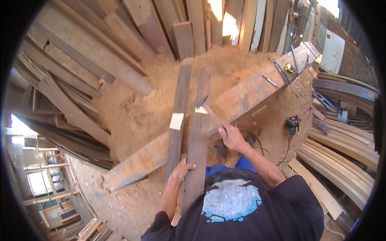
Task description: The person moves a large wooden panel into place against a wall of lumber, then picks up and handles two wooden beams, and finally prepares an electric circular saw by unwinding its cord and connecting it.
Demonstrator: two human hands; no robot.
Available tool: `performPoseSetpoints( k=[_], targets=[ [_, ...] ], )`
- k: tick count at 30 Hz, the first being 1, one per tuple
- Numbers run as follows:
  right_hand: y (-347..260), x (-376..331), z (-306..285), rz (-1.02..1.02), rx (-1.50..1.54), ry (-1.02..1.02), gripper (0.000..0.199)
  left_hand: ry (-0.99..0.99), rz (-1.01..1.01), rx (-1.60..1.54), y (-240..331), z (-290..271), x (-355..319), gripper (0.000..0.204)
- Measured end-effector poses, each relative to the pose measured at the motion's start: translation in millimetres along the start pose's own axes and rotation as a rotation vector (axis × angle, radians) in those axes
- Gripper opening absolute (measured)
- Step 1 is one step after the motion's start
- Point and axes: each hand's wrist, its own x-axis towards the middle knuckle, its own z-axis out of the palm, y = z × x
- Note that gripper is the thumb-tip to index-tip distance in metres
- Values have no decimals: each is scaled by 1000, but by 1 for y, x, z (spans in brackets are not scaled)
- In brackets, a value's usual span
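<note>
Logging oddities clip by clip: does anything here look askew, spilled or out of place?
Sawdust lies heaped over the floor and part of the long beam. Hand tools lie loose on that beam's far end, and a power tool sits on the ground with its cord trailing. The two planks under the left hand look deliberately placed.

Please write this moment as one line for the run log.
left hand: grips dark plank | right hand: holds hammer over it | second plank alongside | sawdust beneath

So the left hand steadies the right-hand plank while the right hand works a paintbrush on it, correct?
Not a paintbrush. The head view shows the right hand holding a hammer over the right-hand plank. The rest holds: the left hand grips that plank's near end.
</note>
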Motion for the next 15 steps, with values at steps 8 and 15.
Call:
performPoseSetpoints(
  k=[8, 15],
  targets=[
    [6, -7, 7, -26, -117, -137, 40, 37, 14, 12, 7, 6, -3, 71],
    [23, -11, 13, 67, -22, -26, 36, 5, 10, -47, 1, 0, 1, 69]
  ],
)
